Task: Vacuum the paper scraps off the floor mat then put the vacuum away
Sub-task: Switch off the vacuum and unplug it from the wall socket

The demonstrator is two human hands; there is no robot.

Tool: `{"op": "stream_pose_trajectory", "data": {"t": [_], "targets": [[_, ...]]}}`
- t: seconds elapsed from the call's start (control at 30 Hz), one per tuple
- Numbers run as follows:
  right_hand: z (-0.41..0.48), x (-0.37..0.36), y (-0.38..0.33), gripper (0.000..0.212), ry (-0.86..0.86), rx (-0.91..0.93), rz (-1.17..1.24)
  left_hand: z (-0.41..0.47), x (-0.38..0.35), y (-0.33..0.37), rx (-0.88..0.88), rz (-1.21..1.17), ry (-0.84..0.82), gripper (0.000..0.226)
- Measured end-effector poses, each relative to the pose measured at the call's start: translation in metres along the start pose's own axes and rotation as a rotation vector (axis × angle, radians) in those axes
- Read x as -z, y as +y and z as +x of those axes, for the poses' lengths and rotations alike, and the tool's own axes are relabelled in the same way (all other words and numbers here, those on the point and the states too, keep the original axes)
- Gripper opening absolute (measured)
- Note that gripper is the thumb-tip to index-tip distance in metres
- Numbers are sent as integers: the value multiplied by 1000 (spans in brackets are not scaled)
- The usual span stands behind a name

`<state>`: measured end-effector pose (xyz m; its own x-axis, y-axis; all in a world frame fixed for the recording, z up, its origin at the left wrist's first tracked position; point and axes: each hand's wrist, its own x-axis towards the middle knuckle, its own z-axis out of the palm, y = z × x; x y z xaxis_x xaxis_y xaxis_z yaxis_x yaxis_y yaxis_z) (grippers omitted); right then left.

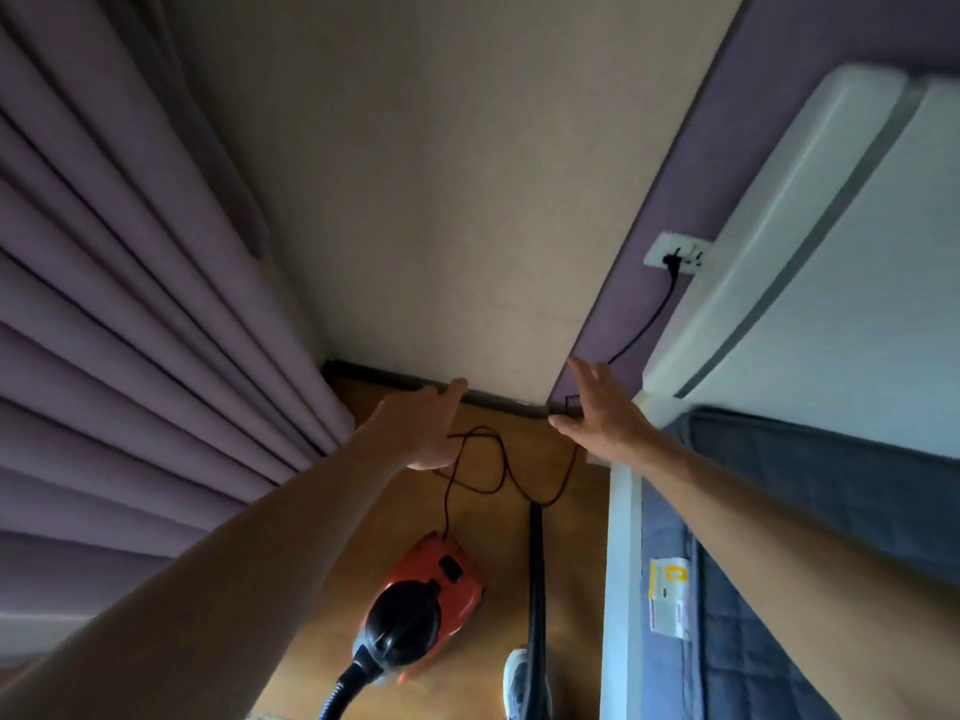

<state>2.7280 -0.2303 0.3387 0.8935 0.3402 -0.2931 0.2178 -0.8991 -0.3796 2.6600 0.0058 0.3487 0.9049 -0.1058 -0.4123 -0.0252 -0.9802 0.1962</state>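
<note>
**Two empty hands reach out above a vacuum on the floor**

Both bare arms stretch forward toward a room corner. The left hand (426, 423) has straight fingers held together and grips nothing. The right hand (597, 407) has its fingers spread and also holds nothing. Below and between the arms, the red and black vacuum (426, 600) sits on the wood floor (493, 543). Its black cord (501, 459) loops across the floor and up the wall to a plug (674, 262) in a white socket (691, 252). Whether the left hand touches the cord is unclear. The hose (348, 683) is cut off at the bottom edge. A black wand (536, 589) stands beside the bed (779, 511), partly covering a shoe (514, 678). A curtain (130, 304) hangs at left.
</note>
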Motion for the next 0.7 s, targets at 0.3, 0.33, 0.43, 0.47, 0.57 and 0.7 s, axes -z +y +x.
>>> {"op": "stream_pose_trajectory", "data": {"t": [0.3,0.33,0.43,0.47,0.57,0.7], "targets": [[-39,140,-25,85,140,30,-22,-18,134,44,-63,209,218,78],[-43,151,-25,85,155,28,-13,-19,144,51,-77,230,229,78],[-55,177,-20,83,201,8,10,-19,166,71,-102,273,247,79],[-57,183,-17,82,211,0,16,-18,171,76,-108,275,252,79],[-62,193,-5,81,241,-16,28,-12,181,90,-122,279,268,78],[-60,194,15,80,253,-56,53,3,180,104,-128,276,260,78]]}}
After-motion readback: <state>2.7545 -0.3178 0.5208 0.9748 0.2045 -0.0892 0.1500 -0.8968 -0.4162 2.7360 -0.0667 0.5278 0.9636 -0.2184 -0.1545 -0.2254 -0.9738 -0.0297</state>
